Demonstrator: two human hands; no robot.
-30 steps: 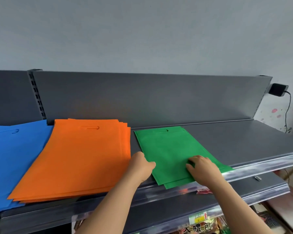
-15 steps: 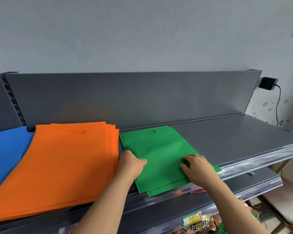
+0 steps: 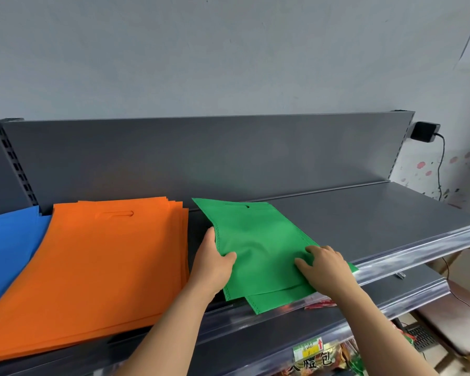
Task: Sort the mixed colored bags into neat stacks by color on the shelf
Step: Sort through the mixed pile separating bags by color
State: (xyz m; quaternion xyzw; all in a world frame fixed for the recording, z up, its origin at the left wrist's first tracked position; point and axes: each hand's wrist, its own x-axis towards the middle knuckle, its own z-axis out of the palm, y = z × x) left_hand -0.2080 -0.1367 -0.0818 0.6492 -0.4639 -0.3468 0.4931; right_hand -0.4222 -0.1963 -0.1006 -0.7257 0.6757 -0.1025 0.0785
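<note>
With fingers and thumb of left hand point(image 3: 212, 264), pinches green bag point(image 3: 255, 240) by its left edge at frame centre, right of orange stack point(image 3: 106, 267); presses spread right hand point(image 3: 326, 267) fingers onto it.

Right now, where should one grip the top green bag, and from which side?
Pinch the left edge of the top green bag, from the left, as the left hand does. The bag is thin; only that edge lifts off the lower green bag, and the right hand covers the right side.
</note>
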